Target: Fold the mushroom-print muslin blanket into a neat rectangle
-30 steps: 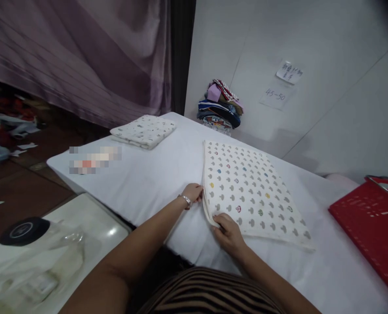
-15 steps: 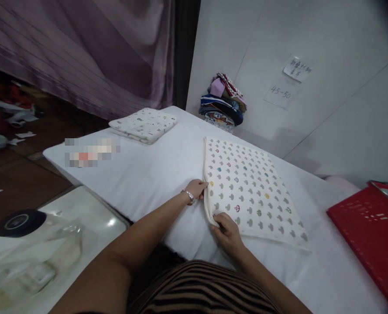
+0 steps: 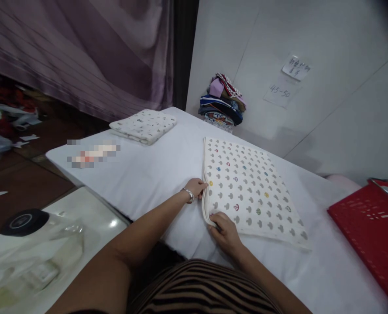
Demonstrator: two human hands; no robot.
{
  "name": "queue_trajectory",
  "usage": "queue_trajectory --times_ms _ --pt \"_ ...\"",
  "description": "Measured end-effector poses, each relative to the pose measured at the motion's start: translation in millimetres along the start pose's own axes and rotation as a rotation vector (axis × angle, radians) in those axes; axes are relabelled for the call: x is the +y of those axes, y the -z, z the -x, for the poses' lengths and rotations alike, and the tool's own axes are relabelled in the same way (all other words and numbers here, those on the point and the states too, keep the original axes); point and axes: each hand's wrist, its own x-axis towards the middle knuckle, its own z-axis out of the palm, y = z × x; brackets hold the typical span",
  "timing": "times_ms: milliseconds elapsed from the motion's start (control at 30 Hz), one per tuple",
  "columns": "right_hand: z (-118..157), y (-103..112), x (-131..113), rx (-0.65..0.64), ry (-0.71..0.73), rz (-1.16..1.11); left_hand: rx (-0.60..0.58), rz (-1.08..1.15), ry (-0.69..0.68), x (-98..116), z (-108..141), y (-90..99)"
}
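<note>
A folded cream cloth (image 3: 249, 192) printed with grey and a few coloured mushrooms lies on the white-covered table (image 3: 141, 174). Its layered folded edge faces left. My left hand (image 3: 196, 187), with a silver bracelet at the wrist, pinches the middle of that edge. At the near left corner, my right hand (image 3: 224, 230) grips the layers, thumb below and fingers curled on top. The far right part of the cloth rests flat. Farther back on the table is another folded white cloth (image 3: 144, 125) with small prints.
Against the wall stands a pile of folded clothes (image 3: 221, 102). A red plastic basket (image 3: 367, 226) is at the right. On the left are a pixelated patch on the table and a lower white surface (image 3: 95, 218) with a black round lid (image 3: 25, 221).
My right hand has shifted slightly left at the cloth's near corner, its grip kept. My left hand stays on the edge; the camera view has moved a little.
</note>
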Motion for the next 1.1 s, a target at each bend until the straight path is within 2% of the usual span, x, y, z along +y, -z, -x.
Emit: queue_trajectory --times_ms 400,700,1100 --pt "-2 1 -1 -0.007 -0.037 -0.049 -0.019 0.086 0.086 13 8 7.8" --pt "-2 1 4 0.033 -0.033 -0.116 -0.069 0.167 0.084 11 9 10.8" --pt "-2 0 2 0.013 -0.033 -0.078 -0.057 0.049 0.088 10 0 7.7"
